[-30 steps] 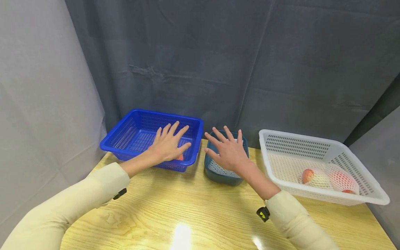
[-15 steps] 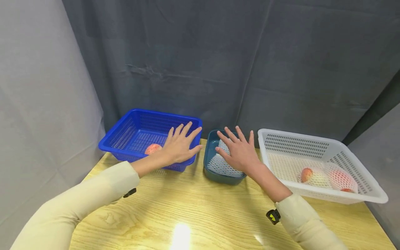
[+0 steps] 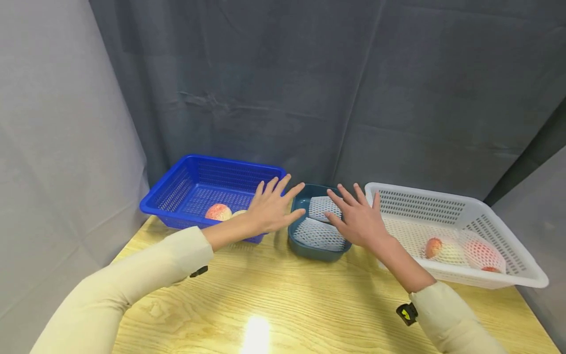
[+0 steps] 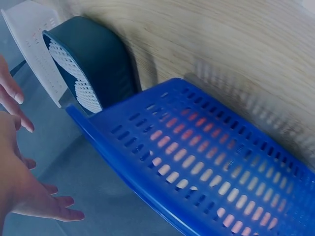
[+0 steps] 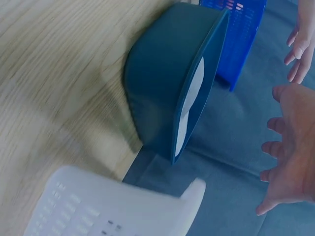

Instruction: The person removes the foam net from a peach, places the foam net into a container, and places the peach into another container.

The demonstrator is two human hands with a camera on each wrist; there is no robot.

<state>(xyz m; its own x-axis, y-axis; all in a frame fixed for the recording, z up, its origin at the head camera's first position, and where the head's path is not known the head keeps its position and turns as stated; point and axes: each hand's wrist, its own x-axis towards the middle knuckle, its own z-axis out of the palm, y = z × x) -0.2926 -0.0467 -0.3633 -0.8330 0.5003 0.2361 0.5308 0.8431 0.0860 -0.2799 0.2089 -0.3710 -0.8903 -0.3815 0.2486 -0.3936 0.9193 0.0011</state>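
My left hand hovers above the right end of the blue basket, its fingers spread and nothing in them. Two round reddish-yellow fruits, maybe peaches, show in that basket, one partly behind the wrist. My right hand, also spread and holding nothing, hangs between the dark teal bin and the white basket. Inside the bin lie two white foam net sleeves. Through the blue basket's slots in the left wrist view, red and pale fruit shows.
In the white basket lie two similar fruits in foam nets, toward its right side. All three containers stand in a row at the far side of the wooden table. A dark grey curtain hangs right behind them.
Both hands have moved to the right, still spread. The left hand has uncovered fruit in the blue basket, and the right hand has uncovered the foam nets in the teal bin.
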